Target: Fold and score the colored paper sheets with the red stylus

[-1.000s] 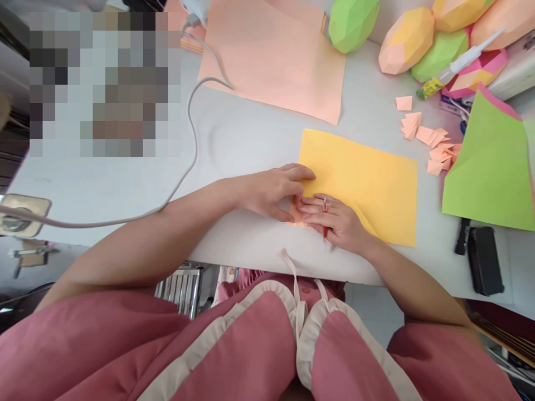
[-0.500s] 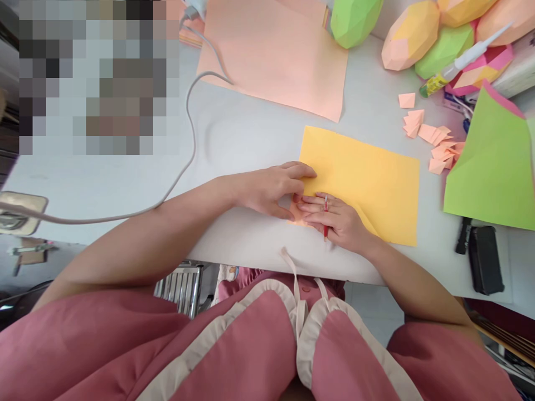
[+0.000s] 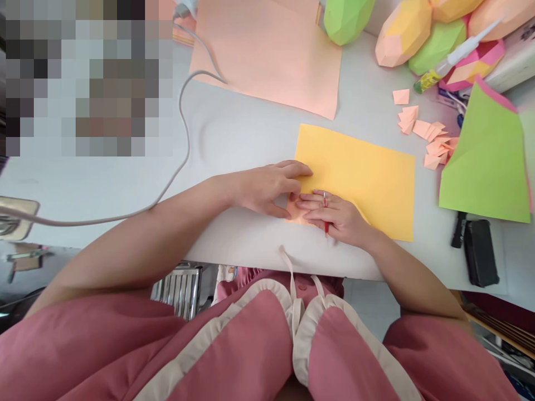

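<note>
A yellow-orange paper sheet (image 3: pixel 363 172) lies on the white table (image 3: pixel 234 133). My left hand (image 3: pixel 267 186) rests at the sheet's near left corner, fingers curled, thumb and fingertips on a small peach paper piece (image 3: pixel 292 210). My right hand (image 3: pixel 334 214) lies flat over the same piece, fingers stretched toward the left hand. A thin red pen (image 3: pixel 325 214) passes between the fingers of the right hand. Most of the peach piece is hidden under both hands.
A large peach sheet (image 3: pixel 267 50) lies at the back. Several small folded peach pieces (image 3: pixel 426 136) sit at right, beside a green sheet (image 3: pixel 485 161). Paper polyhedra (image 3: pixel 401 33) and a glue bottle (image 3: pixel 451 55) are behind. A grey cable (image 3: pixel 184 139) crosses left. A black object (image 3: pixel 480 250) lies near right.
The hands stay pressed on the small peach piece with hardly any shift. The view has drifted slightly, so everything sits a little further left and higher.
</note>
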`<state>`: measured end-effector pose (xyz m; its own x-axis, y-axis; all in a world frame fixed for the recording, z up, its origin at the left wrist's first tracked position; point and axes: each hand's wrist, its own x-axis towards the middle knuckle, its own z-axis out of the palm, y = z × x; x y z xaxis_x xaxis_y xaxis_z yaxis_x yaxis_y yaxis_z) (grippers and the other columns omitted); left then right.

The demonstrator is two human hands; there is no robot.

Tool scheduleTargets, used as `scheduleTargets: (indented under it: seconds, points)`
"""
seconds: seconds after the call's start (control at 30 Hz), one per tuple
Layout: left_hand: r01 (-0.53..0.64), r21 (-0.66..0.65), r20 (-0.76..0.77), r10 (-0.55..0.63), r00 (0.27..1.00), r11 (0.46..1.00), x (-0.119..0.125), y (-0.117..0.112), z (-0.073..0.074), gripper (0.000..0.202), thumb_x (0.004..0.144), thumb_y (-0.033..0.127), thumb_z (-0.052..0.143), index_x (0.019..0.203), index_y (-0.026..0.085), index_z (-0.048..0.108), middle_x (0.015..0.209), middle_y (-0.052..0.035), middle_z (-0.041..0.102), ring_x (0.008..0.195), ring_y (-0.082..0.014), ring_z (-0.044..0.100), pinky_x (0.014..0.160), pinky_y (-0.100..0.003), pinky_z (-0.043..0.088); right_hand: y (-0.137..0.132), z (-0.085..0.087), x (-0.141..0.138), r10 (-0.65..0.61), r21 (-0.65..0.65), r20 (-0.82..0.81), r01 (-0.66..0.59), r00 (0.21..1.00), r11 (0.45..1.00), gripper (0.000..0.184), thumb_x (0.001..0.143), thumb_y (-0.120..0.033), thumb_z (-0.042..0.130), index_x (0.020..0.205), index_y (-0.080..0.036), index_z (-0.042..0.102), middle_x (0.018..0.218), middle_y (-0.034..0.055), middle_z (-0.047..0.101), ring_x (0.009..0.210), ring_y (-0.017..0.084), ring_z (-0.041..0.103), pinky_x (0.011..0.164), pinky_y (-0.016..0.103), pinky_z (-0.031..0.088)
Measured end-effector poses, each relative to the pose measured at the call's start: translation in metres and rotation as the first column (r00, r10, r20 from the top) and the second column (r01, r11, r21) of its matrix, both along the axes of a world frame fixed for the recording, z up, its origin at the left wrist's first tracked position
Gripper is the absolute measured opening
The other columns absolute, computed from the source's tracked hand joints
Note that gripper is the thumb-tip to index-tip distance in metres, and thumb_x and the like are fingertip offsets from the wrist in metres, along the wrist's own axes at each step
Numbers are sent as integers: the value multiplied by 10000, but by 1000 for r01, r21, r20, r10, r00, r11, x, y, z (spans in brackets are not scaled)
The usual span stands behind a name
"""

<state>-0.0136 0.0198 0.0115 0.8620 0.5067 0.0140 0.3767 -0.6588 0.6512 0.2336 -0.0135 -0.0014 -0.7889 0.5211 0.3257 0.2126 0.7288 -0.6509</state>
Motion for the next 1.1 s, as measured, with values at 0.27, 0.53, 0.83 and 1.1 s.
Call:
scheduleTargets:
  seconds: [0.27,0.53,0.83,1.1]
  points:
    - [5,3,5,-5,1000,1000,-1,1,-3,179,761,293,686,866,159,631,1466,-163,380,1366,-341,339,1101,-486,342,9,-3,18,9,-99,16,-7,1000,995,90,888,-195,614,916,-236,690,1122,59,724,1172,200,621,1044,460,478]
    - [13,24,0,-13,1000,1000,-2,1,-6,231,788,363,678,894,163,633,1482,-160,364,1384,-336,318,1116,-496,325,8,-2,19,28,-97,33,-25,999,995,105,901,-176,587,895,-231,677,1149,63,713,1202,188,598,1069,453,455]
    - [-79,117,-54,86,995,990,0,-6,3,266,733,374,761,816,161,625,1525,-145,310,1417,-420,207,1143,-548,281,6,0,19,43,-27,14,-43,999,999,143,904,-125,567,937,-217,672,1150,77,713,1224,207,584,1042,467,478]
    - [-92,190,-66,106,992,977,1,-9,5,228,756,378,718,803,174,627,1465,-141,356,1381,-419,251,1105,-578,277,6,4,20,21,-97,31,-18,999,995,208,912,-130,548,1015,-249,683,1162,51,708,1295,213,516,968,428,556]
